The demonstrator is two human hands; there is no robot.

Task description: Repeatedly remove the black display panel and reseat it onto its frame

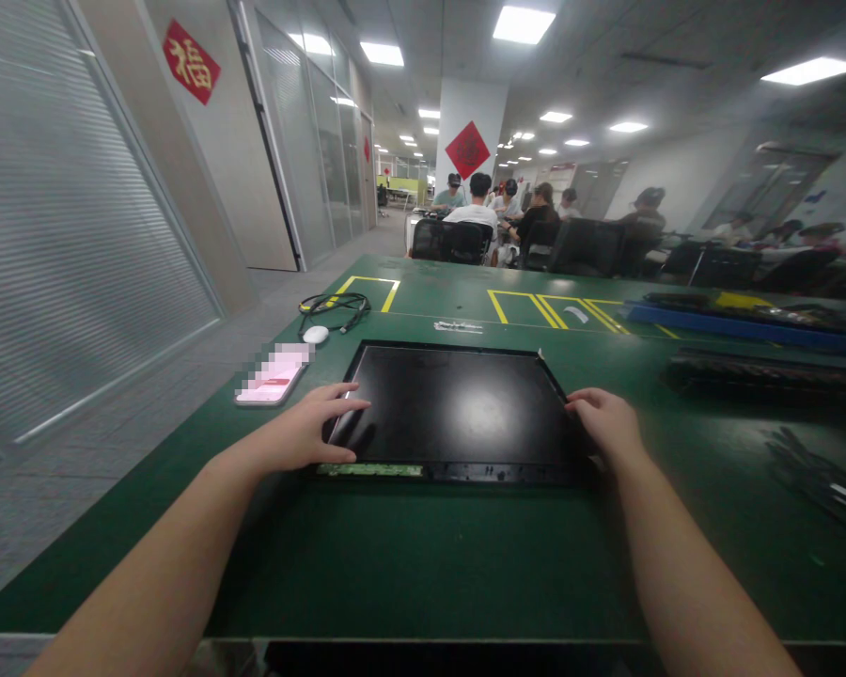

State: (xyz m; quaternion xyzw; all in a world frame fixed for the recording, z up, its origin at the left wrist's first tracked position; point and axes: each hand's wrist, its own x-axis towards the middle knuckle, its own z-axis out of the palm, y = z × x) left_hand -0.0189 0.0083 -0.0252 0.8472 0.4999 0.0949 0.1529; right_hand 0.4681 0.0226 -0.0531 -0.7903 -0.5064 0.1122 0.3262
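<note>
A black flat display panel (458, 404) lies face up on the green table, with a dark frame around its edges. Along its near edge, on the left, a strip of green circuit board (370, 470) shows. My left hand (317, 428) rests at the panel's left edge, fingers spread and stretched over the screen, thumb near the near-left corner. At the right edge, my right hand (606, 418) has its fingers drawn together on the panel's rim. Part of that grip is hidden behind the hand.
Left of the panel lie a phone (272, 373), a white mouse-like object (316, 335) and a coiled black cable (335, 308). Dark parts and a blue tray (733, 324) occupy the right side. Yellow tape marks the table's far part. Several people sit beyond.
</note>
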